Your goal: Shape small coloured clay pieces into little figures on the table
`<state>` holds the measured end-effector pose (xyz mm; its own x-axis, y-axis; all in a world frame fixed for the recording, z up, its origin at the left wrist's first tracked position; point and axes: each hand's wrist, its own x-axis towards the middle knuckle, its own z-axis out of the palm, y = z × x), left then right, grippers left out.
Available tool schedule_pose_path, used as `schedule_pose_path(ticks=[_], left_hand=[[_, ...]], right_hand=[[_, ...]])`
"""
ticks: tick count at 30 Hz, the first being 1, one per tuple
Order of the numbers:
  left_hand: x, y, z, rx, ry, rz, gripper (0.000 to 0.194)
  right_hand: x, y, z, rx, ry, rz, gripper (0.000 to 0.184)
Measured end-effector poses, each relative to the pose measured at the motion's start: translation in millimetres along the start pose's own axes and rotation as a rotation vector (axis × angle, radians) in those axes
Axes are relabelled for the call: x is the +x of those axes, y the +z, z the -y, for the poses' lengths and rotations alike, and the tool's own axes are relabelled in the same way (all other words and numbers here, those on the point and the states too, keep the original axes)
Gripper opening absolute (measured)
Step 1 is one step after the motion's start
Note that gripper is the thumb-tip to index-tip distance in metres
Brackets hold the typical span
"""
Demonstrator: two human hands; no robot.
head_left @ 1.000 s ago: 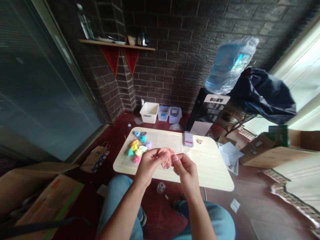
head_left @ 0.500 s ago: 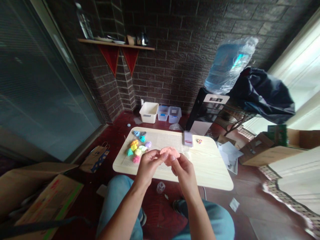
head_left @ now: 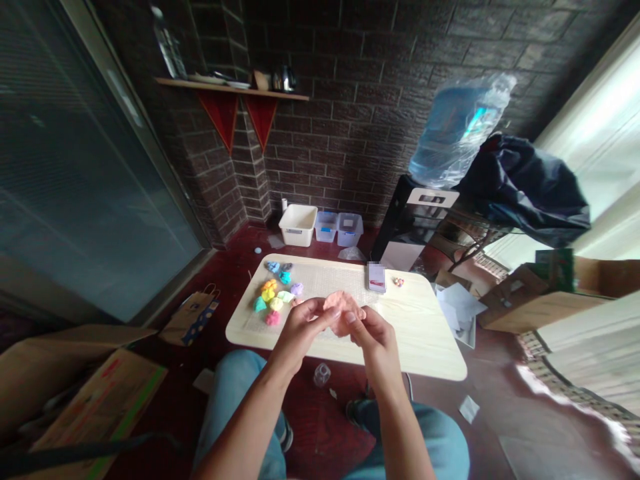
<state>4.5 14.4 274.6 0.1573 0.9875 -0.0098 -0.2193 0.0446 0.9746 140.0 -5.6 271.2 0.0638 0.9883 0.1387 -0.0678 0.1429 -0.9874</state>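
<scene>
A flattened, uneven piece of salmon-pink modelling clay (head_left: pixel 341 303) is held up above the low table (head_left: pixel 415 340). My left hand (head_left: pixel 306 327) pinches its left side between thumb and fingers. My right hand (head_left: pixel 373 333) grips the right edge the same way, thumb on top. Beyond my left hand, several lumps of coloured clay lie on the table: a pink lump (head_left: pixel 273 319), a green lump (head_left: pixel 259 305), an orange lump (head_left: pixel 269 285) and a purple lump (head_left: pixel 297 289) among them. They rest on a clear, textured mat (head_left: pixel 320 277).
A phone-like device (head_left: pixel 377 277) and a small cluster of coloured beads (head_left: pixel 399 283) sit at the table's far right. Behind stand a white bin (head_left: pixel 298 225), clear tubs (head_left: pixel 349 229) and a water dispenser (head_left: pixel 420 220). Cardboard boxes (head_left: pixel 540 300) flank the right; a glass jar (head_left: pixel 322 375) is on the floor.
The clay has turned so that more of its flat face shows, looking wider and hanging lower between my hands. My right hand has shifted slightly to the right.
</scene>
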Motion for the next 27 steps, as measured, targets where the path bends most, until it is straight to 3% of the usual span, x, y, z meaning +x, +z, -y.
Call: schedule_pose_path(ticks=[7, 18, 24, 27], left_hand=[[4.0, -1.0, -2.7, 0.010, 0.036, 0.051, 0.029], [0.1, 0.8, 0.1, 0.073, 0.087, -0.037, 0.033], [-0.3, 1.4, -2.3, 0.053, 0.055, 0.048, 0.030], [1.3, 0.3, -2.8, 0.085, 0.064, 0.017, 0.031]], right_hand=[[-0.5, -4.2, 0.9, 0.000, 0.031, 0.103, 0.032], [-0.8, -3.6, 4.1, -0.103, -0.046, 0.061, 0.032], [-0.2, -9.1, 5.2, -0.101, -0.043, 0.056, 0.034], [-0.8, -10.1, 5.0, -0.086, -0.012, 0.104, 0.033]])
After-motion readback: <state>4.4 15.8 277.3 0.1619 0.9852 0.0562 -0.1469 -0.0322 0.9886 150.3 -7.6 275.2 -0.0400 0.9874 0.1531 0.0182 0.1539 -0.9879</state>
